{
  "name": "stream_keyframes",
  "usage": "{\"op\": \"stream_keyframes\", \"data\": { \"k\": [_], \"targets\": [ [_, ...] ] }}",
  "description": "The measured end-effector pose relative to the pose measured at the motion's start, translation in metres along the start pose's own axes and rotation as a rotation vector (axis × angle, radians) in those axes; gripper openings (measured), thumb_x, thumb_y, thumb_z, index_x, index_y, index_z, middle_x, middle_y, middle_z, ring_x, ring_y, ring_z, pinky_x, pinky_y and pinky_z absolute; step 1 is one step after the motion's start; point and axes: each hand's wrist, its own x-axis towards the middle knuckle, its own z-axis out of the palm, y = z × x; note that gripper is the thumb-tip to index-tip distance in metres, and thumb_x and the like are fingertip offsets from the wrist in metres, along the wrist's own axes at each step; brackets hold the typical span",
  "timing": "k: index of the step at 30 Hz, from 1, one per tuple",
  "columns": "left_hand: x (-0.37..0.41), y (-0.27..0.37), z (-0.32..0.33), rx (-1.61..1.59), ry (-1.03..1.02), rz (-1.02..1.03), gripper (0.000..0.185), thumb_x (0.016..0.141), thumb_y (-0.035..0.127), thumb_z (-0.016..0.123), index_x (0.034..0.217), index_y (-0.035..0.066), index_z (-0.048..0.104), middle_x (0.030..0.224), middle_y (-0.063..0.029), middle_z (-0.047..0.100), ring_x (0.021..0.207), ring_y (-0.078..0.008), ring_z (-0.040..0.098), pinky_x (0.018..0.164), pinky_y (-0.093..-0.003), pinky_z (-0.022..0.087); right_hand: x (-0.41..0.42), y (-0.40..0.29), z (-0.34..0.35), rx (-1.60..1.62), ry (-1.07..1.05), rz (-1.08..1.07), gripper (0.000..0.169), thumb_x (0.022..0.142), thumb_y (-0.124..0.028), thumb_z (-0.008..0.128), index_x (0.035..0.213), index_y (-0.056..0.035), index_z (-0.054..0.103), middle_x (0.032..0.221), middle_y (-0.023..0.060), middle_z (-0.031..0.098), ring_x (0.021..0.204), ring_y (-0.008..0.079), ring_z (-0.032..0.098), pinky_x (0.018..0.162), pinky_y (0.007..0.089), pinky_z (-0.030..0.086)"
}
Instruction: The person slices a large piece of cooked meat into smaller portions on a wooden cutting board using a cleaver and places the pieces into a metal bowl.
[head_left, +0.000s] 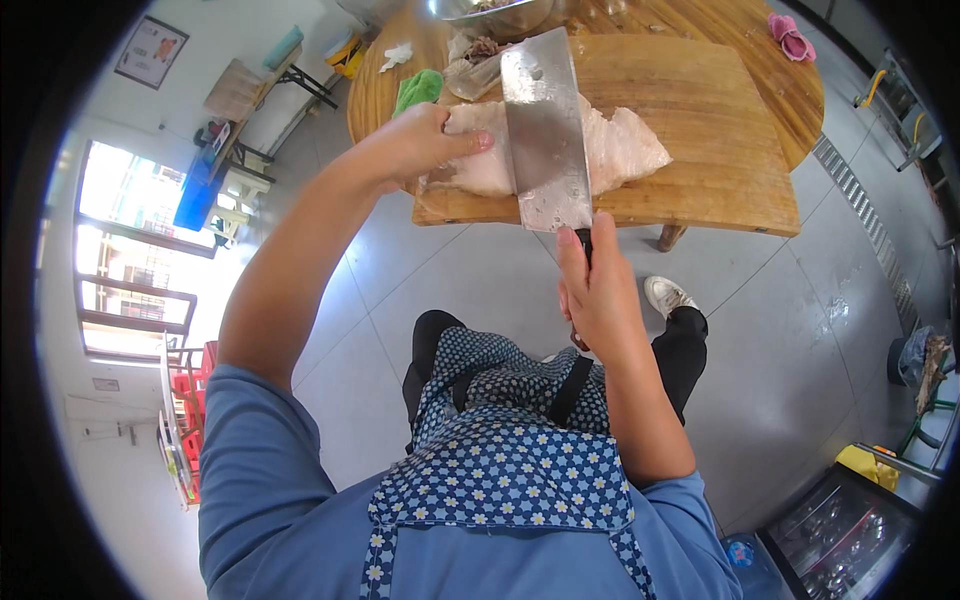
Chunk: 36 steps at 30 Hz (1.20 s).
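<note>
My right hand (600, 281) grips the dark handle of a broad steel cleaver (546, 142). The blade points away from me and lies across the middle of a slab of pale fatty meat (626, 150), hiding part of it. Whether the edge has entered the meat cannot be seen. At the slab's left end, my left hand (442, 146) holds on, thumb on the upper face and the other fingers mostly out of sight. Under the meat is a thick wooden cutting board (697, 127), near the front of a round wooden table (787, 97).
Left of the board's back lie a green cloth (418, 90), a clear plastic bag (469, 79) and a crumpled white tissue (396, 56). A metal bowl (499, 16) stands at the back. A pink cloth (791, 37) rests at the table's right rim.
</note>
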Motion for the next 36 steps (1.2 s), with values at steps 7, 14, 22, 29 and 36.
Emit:
{"op": "stream_keyframes", "data": {
  "k": [7,14,22,29,36],
  "targets": [
    [-0.013,-0.013,0.021,-0.025,0.178,0.137,0.046,0.100,0.030,0.073,0.133,-0.001,0.064,0.111,-0.0055,0.072,0.102,-0.0132,0.066,0.089,-0.0303,0.054,-0.022,-0.028,-0.011,0.177,-0.019,0.171,0.027,0.110,-0.023,0.054,0.102,-0.0019,0.039,0.061,0.0131,0.055,0.050,0.0271,0.058,0.049,0.0412,0.043],
    [-0.024,-0.025,0.035,0.043,0.248,0.168,0.041,0.103,0.031,0.067,0.131,0.001,0.065,0.102,-0.0082,0.073,0.087,-0.0163,0.067,0.077,-0.0327,0.054,-0.042,-0.008,0.010,-0.052,-0.002,0.008,0.023,0.107,-0.018,0.057,0.104,-0.0019,0.042,0.072,0.0253,0.061,0.066,0.0496,0.062,0.056,0.0536,0.045],
    [-0.035,-0.024,0.050,0.008,0.377,0.175,0.037,0.104,0.034,0.065,0.130,0.009,0.069,0.091,-0.0050,0.071,0.075,-0.0140,0.063,0.068,-0.0315,0.051,-0.046,-0.010,0.009,-0.162,-0.003,0.033,0.022,0.106,-0.020,0.060,0.106,-0.0020,0.048,0.075,0.0251,0.062,0.066,0.0480,0.062,0.059,0.0508,0.048],
    [-0.032,-0.034,0.056,-0.051,0.428,0.226,0.049,0.101,0.029,0.065,0.142,0.002,0.061,0.101,-0.0212,0.074,0.083,-0.0304,0.072,0.077,-0.0388,0.054,-0.036,-0.001,0.004,-0.279,-0.008,-0.046,0.022,0.105,-0.020,0.061,0.103,-0.0027,0.047,0.075,0.0269,0.062,0.072,0.0512,0.062,0.060,0.0535,0.047],
    [-0.038,-0.030,0.064,-0.049,0.482,0.178,0.049,0.101,0.027,0.065,0.143,0.004,0.060,0.089,-0.0240,0.072,0.075,-0.0290,0.070,0.073,-0.0377,0.053,0.000,-0.032,-0.003,-0.402,-0.081,-0.120,0.024,0.104,-0.022,0.061,0.100,-0.0032,0.046,0.078,0.0286,0.064,0.079,0.0527,0.062,0.065,0.0594,0.046]
  ]
}}
